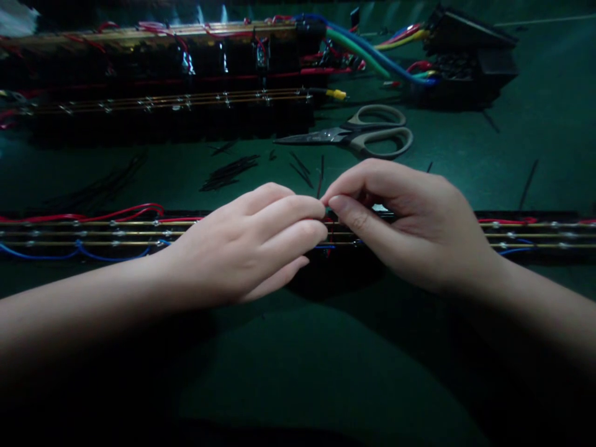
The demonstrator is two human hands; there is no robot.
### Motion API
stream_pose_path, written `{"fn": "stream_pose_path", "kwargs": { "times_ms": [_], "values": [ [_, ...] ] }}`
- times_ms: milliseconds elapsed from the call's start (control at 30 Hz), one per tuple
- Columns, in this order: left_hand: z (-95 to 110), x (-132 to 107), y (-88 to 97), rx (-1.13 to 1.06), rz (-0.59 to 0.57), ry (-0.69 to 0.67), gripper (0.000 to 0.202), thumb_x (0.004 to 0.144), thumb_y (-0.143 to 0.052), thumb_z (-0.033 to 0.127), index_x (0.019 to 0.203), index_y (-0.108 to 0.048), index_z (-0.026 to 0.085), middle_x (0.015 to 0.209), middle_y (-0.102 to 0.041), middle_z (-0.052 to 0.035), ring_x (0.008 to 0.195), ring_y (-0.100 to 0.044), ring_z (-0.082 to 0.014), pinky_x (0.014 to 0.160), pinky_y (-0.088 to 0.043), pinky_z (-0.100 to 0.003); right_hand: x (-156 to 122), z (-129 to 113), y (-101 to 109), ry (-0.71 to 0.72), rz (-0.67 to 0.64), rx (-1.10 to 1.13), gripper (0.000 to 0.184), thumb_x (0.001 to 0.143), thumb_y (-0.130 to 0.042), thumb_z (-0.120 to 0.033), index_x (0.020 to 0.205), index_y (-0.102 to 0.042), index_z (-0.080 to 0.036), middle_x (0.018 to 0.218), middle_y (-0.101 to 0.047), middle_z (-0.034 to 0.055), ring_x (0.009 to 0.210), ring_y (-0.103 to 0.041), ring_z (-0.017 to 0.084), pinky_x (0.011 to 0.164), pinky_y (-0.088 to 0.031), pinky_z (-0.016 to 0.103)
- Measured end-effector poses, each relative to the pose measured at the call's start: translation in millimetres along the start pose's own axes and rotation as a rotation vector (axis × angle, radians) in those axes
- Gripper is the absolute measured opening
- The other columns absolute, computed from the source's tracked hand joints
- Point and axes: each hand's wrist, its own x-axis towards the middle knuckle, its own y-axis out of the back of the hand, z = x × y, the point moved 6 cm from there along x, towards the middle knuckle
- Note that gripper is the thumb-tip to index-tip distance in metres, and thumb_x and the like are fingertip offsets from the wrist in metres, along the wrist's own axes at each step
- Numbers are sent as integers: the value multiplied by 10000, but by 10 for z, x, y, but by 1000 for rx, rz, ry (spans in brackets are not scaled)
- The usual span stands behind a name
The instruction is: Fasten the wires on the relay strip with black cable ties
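Observation:
A long black strip (554,218) with brass rods, red wires (153,210) and blue wires (116,254) runs sideways beneath both hands. My left hand (251,248) lies over its middle, fingers pressed together and curled down; their grip is hidden. Just right of it, my right hand (410,223) pinches thumb against forefinger at the strip, almost touching the left fingertips. What the pinch holds is too small to make out. A thin black piece (321,177) shows just beyond the fingertips; whether it is held or lying on the table I cannot tell.
Scissors (344,135) lie beyond my hands on the green table (549,130). Several thin black offcuts (230,172) are scattered left of them. At the back are another wired assembly (149,99) and a black connector block (470,68), joined by coloured cables (372,53).

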Motion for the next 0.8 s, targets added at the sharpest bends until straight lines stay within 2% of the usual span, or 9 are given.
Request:
{"fn": "stream_pose_path", "kwargs": {
  "times_ms": [233,367,467,567,800],
  "values": [
    [-79,17,13,-114,5,139,261,949,-498,215,1202,-530,155,1224,-605,-104,1126,-572,-218,983,-494,-358,-6,40,59,-78,102,20,88,932,-583,-241,853,-615,-218,825,-640,7,745,-585,145,611,-428,281],
    [-108,35,24,-182,5,172,222,933,-520,220,1142,-558,156,1186,-614,-102,1116,-572,-209,970,-496,-340,-10,67,47,-86,76,20,90,921,-604,-261,840,-611,-221,802,-638,8,718,-580,151,607,-431,297],
    [-149,38,24,-216,-14,217,205,916,-550,237,1107,-570,167,1115,-626,-82,1041,-590,-203,902,-510,-335,-16,75,40,-98,65,19,93,917,-611,-270,834,-610,-228,793,-636,8,711,-580,157,607,-436,307],
    [-176,39,38,-236,-16,237,209,907,-572,261,1093,-583,166,1059,-640,-62,981,-610,-195,839,-512,-320,-26,84,64,-133,116,55,95,924,-609,-271,841,-616,-225,803,-640,9,734,-596,156,627,-456,305],
    [-241,42,67,-338,-14,322,156,906,-585,229,1057,-607,195,1022,-673,5,937,-633,-122,812,-511,-227,-37,140,125,-226,240,208,95,927,-628,-306,872,-647,-231,815,-629,11,694,-583,122,621,-477,270]
  ]
}}
